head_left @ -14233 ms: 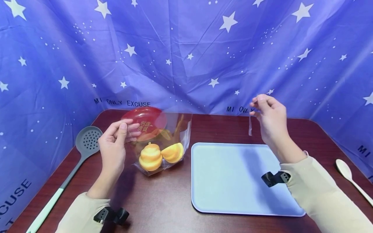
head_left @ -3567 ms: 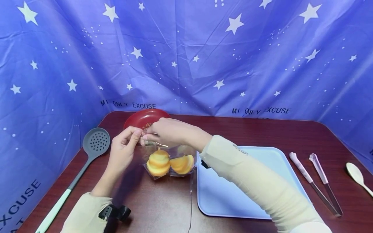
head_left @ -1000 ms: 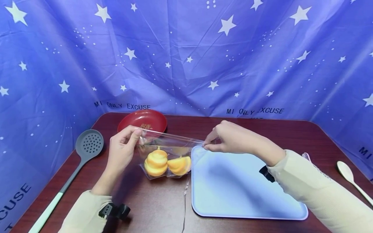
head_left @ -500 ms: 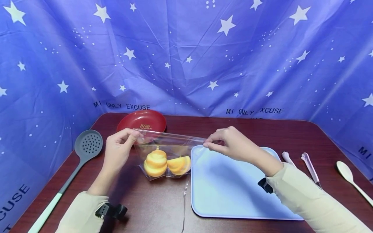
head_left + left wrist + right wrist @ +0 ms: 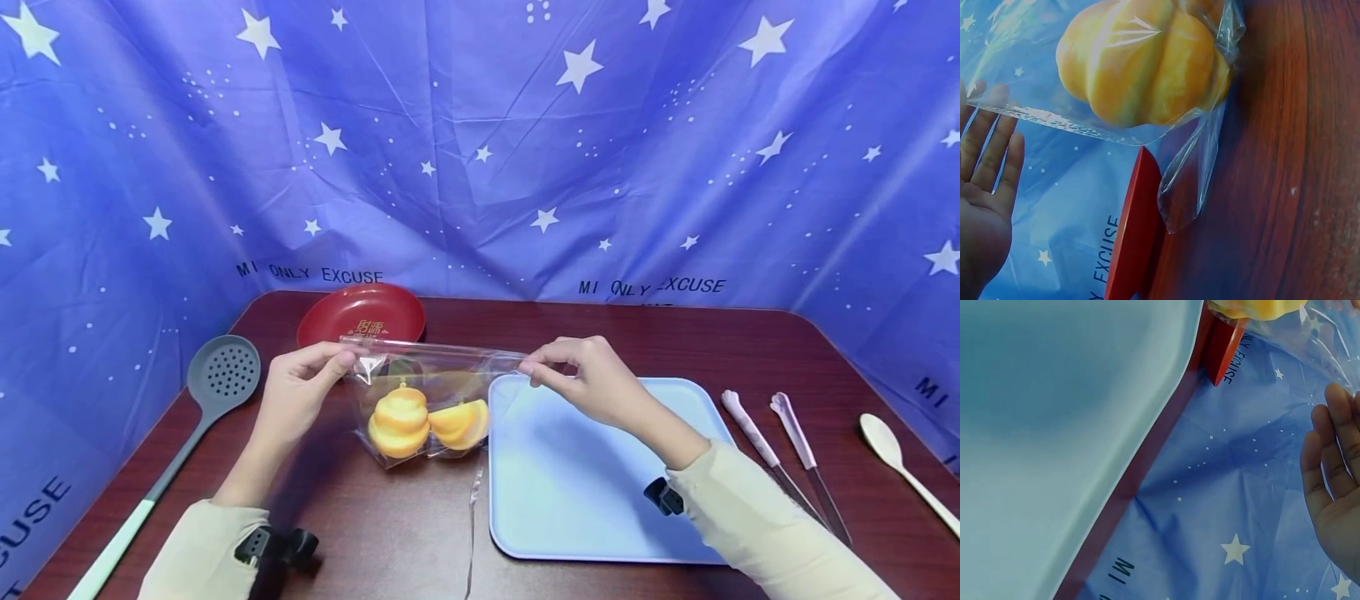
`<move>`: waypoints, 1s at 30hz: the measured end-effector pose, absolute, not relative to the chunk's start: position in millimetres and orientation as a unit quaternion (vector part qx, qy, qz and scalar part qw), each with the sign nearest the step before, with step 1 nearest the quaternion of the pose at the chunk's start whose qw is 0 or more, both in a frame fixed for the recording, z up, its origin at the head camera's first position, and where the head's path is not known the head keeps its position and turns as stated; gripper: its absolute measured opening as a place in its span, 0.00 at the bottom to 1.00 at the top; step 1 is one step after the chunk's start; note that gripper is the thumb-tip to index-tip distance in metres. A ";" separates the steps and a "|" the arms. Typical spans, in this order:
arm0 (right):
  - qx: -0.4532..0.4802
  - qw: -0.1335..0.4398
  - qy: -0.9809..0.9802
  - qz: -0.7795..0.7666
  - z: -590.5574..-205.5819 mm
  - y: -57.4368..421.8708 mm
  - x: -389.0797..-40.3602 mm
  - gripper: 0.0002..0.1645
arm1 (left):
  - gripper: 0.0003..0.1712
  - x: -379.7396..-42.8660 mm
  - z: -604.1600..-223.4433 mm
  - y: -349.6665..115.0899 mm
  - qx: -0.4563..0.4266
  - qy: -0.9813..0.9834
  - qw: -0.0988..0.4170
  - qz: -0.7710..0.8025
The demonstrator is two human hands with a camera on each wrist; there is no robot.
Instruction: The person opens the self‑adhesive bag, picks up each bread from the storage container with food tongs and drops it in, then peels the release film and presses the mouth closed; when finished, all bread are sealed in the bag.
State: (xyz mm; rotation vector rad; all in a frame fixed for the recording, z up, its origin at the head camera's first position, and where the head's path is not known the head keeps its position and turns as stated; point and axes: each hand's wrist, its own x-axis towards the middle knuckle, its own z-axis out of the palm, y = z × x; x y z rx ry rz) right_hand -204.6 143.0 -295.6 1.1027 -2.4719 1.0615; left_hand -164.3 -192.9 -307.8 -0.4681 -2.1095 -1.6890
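A clear plastic bag [image 5: 457, 360] stands between the two hands, its upper edge stretched nearly level. The left hand [image 5: 296, 387] pinches its upper left end between thumb and fingers; the right hand [image 5: 592, 379] pinches the upper right end, above the tray's corner. Inside the bag lie a yellow-orange, gourd-shaped piece [image 5: 399, 423] with a small loop on top and an orange wedge [image 5: 463, 425]. Close up in the left wrist view, the gourd-shaped piece [image 5: 1141, 62] shows through the film. In the right wrist view, the right hand's [image 5: 1338, 478] fingers reach the film.
A red plate [image 5: 401, 312] is behind the bag. The blue tray [image 5: 600, 500] sits to its right, with tongs [image 5: 795, 442] and a pale spoon [image 5: 885, 442] beyond. A slotted skimmer [image 5: 225, 371] lies left. A thin clear strip [image 5: 474, 500] lies near the tray's left edge.
Earlier the right hand was raised, away from the bag, with a thin clear strip; later both hands met at the bag's top. Over the last second the left hand has lowered slightly.
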 end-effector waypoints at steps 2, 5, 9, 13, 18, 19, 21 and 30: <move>0.380 0.126 -0.836 0.375 -298.2 141.8 -204.9 0.05 | 0.06 -162.0 -306.5 -193.4 -0.165 -0.756 0.203 -0.600; 0.388 0.149 -0.825 0.382 -299.7 139.3 -204.6 0.04 | 0.07 -157.8 -301.8 -192.7 -0.167 -0.746 0.211 -0.609; 0.397 0.180 -0.815 0.382 -298.1 135.9 -201.9 0.05 | 0.07 -150.6 -291.7 -190.4 -0.166 -0.734 0.228 -0.618; 0.387 0.184 -0.810 0.401 -293.3 133.1 -195.5 0.05 | 0.07 -143.1 -281.0 -189.2 -0.161 -0.731 0.242 -0.617; 0.359 0.156 -0.817 0.422 -286.4 130.4 -183.5 0.06 | 0.06 -135.7 -276.6 -192.9 -0.176 -0.727 0.243 -0.618; 0.357 0.151 -0.818 0.425 -285.4 130.1 -180.8 0.06 | 0.06 -134.6 -277.4 -194.3 -0.179 -0.725 0.244 -0.619; 0.358 0.143 -0.817 0.428 -284.5 129.4 -176.2 0.06 | 0.06 -132.2 -280.2 -198.2 -0.198 -0.714 0.246 -0.625; 0.398 0.105 -0.791 0.452 -285.1 126.0 -153.9 0.08 | 0.11 -112.8 -290.5 -213.2 -0.292 -0.659 0.241 -0.650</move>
